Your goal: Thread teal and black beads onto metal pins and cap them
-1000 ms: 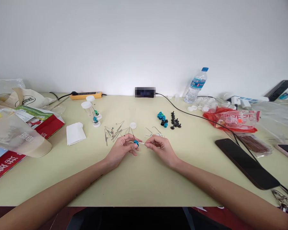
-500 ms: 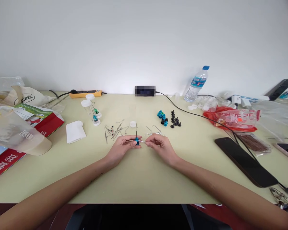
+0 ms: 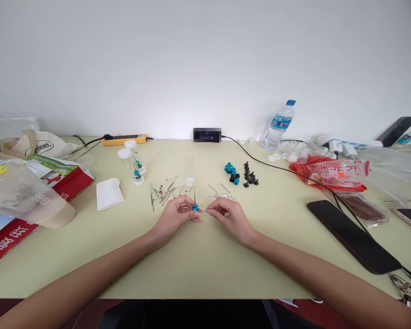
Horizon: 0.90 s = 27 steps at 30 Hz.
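Between the thumb and fingers of my left hand is a small blue part, with a thin metal rod standing up from it. My right hand pinches a thin silver pin whose other end meets the blue part's right side. Just beyond my left hand lie scattered bent wires and a white round cap. Past my right hand are several silver L-shaped pins. Farther back sit blue parts and black screw-like pieces.
Two clear vials with white caps and a folded tissue are at left, near a tilted plastic cup. At right are a water bottle, a red packet and a black phone. A cable crosses the table.
The whole view has shifted slightly, so the table appears a little lower. Both hands keep their grips, and the silver pin remains at the blue part.
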Motion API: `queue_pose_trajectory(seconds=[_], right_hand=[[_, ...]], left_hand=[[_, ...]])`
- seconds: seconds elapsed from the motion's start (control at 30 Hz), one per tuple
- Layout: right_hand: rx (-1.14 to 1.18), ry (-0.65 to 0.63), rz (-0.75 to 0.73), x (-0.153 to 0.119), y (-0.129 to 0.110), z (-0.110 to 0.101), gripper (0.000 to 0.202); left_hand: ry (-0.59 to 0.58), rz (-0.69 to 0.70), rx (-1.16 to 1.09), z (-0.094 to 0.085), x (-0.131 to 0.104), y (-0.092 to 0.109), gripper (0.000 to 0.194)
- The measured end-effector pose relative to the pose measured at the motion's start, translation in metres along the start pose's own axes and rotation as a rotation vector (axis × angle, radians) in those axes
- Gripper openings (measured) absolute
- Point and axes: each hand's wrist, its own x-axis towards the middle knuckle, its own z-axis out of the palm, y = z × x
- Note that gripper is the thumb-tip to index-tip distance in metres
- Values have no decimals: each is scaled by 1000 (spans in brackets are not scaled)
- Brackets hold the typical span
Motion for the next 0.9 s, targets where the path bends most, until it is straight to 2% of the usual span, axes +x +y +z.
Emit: queue_pose_trajectory(seconds=[0.23,0.43,0.63,0.9], right_hand=[[-137,13,-77,-2,1,0,17],[-373,36,-264,-6,5,0,20],[-756,47,-503,-11,9,-2,21],[-883,71,-668,-11,0,-10,18]], left_hand=[[32,-16,19,0,0,-1,27],[64,-3,50,-1,1,-3,24],[-11,-30,114,-2,1,-2,20],[-74,-14,151,-3,0,-2,20]])
